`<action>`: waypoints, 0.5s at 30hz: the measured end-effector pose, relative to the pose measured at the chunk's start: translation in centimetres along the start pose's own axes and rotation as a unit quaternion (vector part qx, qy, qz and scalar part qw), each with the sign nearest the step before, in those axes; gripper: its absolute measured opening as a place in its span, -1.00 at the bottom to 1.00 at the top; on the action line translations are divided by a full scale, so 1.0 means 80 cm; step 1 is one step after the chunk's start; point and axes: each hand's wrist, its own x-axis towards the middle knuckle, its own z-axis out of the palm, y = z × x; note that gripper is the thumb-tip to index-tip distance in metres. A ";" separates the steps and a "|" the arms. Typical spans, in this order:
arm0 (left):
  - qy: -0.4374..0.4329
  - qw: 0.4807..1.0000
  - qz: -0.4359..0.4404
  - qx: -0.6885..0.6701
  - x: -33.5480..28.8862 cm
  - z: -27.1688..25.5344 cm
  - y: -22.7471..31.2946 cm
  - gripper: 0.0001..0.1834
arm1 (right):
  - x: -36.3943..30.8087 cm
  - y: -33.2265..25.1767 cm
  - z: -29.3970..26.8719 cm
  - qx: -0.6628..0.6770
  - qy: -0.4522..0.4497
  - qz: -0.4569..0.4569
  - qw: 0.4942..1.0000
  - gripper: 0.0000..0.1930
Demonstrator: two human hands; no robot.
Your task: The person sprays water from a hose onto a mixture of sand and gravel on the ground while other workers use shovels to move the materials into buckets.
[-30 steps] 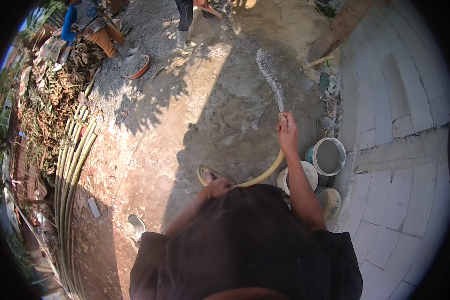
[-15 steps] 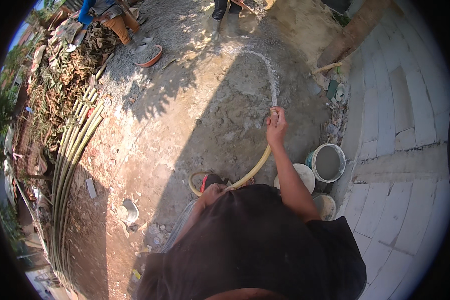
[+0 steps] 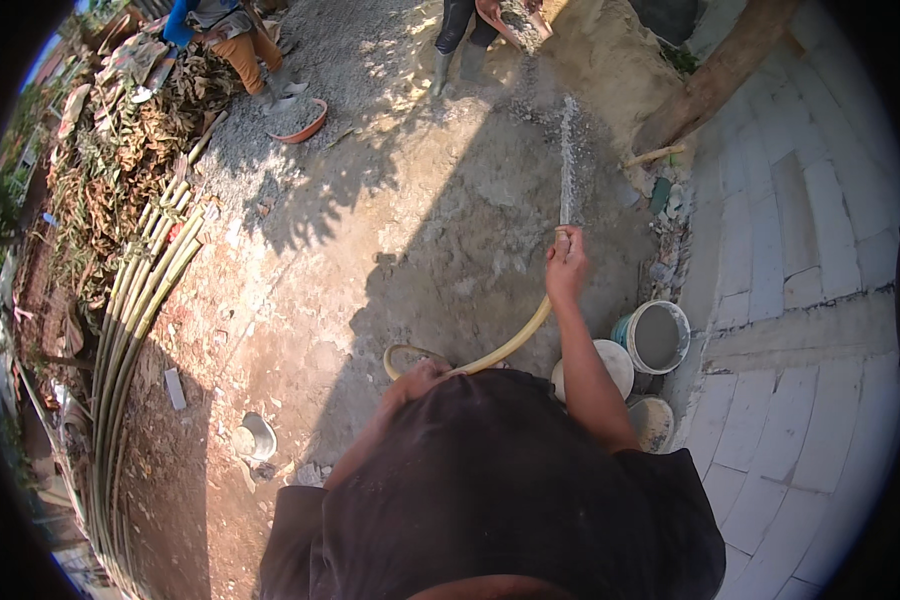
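Gripping a pale yellow, flexible hose [image 3: 518, 345] close to its open end with the bare right hand [image 3: 567, 265], out in front of the body. Curling the right fingers tightly around the hose, without being able to tell from the picture whether also squeezing its mouth. Holding the same hose farther back with the bare left hand [image 3: 420, 380], just in front of the waist of a plain black shirt [image 3: 490, 480]. Closing the left hand around the hose there, without being able to tell the place of each finger. Bending the hose in a shallow curve between both hands, and trailing a small loop of it just left of the left hand. Sending a whitish jet of water [image 3: 568, 160] forward over damp grey ground [image 3: 450, 250], toward a co-worker in dark trousers and grey boots [image 3: 457, 28]. Standing near a wall of pale grey blocks [image 3: 770, 400]. Reaching the right forearm across a round white container [image 3: 620, 366], near a teal, white-rimmed bucket [image 3: 625, 328] of grey contents. Having well apart on the left a small rounded metal vessel [image 3: 261, 436] and a bundle of long yellow-green poles [image 3: 135, 300]. Overlooking, farther off, a shallow orange-rimmed basin [image 3: 316, 127] near another co-worker in orange trousers [image 3: 253, 60].
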 end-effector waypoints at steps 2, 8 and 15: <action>0.006 1.000 0.029 -0.007 -0.003 -0.014 -0.018 -0.45 | -0.004 0.001 0.018 0.001 -0.021 -0.006 1.000 -0.82; 0.004 0.999 0.003 -0.047 -0.029 -0.060 -0.019 -0.52 | -0.019 -0.030 0.061 0.058 -0.107 0.025 0.992 -0.83; -0.075 0.996 0.017 -0.046 -0.020 -0.107 -0.037 -0.45 | -0.031 -0.006 0.071 0.055 0.076 0.018 0.995 -0.81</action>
